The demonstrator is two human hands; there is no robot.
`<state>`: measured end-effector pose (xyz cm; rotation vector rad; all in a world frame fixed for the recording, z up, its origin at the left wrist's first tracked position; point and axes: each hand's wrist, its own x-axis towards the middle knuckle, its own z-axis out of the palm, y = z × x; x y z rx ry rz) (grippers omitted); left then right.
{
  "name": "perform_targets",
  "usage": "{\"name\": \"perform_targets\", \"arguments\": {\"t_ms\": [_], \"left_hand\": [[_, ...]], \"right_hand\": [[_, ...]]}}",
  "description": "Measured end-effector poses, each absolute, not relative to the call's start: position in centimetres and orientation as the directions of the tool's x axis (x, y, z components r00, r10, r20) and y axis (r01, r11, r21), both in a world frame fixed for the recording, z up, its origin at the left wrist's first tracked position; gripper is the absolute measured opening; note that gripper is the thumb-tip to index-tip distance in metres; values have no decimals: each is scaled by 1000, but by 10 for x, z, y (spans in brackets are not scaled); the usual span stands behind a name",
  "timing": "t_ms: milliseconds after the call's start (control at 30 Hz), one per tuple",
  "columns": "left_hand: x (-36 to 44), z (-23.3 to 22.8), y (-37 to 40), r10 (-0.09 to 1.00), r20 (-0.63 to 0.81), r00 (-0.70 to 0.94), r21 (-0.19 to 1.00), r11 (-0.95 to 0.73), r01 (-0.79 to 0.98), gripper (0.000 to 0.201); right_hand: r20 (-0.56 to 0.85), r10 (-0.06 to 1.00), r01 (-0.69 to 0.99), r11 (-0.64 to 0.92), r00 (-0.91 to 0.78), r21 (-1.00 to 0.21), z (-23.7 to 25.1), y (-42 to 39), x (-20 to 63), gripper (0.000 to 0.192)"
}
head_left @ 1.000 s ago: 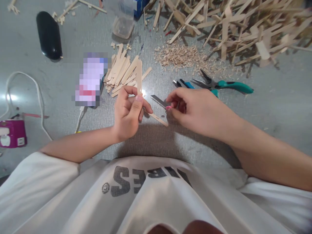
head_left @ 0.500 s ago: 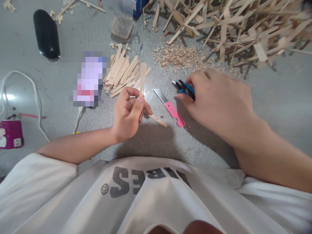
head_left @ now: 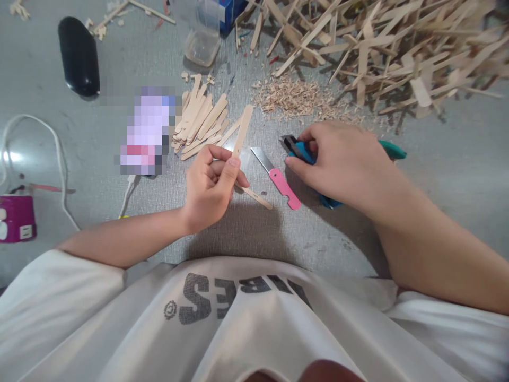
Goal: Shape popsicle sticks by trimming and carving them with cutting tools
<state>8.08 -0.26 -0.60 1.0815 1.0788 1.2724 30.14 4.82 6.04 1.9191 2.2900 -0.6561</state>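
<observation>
My left hand (head_left: 210,185) pinches a wooden popsicle stick (head_left: 244,127) between thumb and fingers, its long end pointing up and slightly right. A second, slotted popsicle stick (head_left: 260,199) lies just below those fingers; its other end is hidden. My right hand (head_left: 342,164) is closed around blue-handled pliers (head_left: 305,152) with a dark head and pale metal tip pointing left; the palm covers most of their body. Between the hands a pink-handled folding knife (head_left: 284,188) lies with its blade out, touched by neither hand.
Popsicle sticks (head_left: 199,116) are piled behind my left hand. Wood chips (head_left: 302,98) and a large heap of sticks (head_left: 369,48) lie beyond my right hand. Left are a blurred phone (head_left: 149,130), a black case (head_left: 78,55), a white cable (head_left: 59,143) and a purple adapter (head_left: 18,218).
The stick in my left hand has tilted to the right. My right hand has shifted slightly and the pliers have turned, so their handle ends now show on both sides of the hand.
</observation>
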Motion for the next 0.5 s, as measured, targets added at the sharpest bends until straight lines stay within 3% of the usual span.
{"name": "perform_targets", "arguments": {"t_ms": [167,300,400,500], "left_hand": [[81,-3,-1,1000,-26,-6,990,25,-136,44],[80,-1,0,998,-58,9,995,59,-86,44],[78,0,0,996,-85,25,995,86,-45,43],[76,1,1,993,-110,51,993,112,-40,44]], "right_hand": [[-225,952,839,57,-209,-541,63,44,302,12],[-331,908,483,-175,-257,-858,54,32,296,15],[-373,839,286,-273,-396,-919,44,23,289,26],[-278,839,167,-224,-467,-960,37,18,286,42]]}}
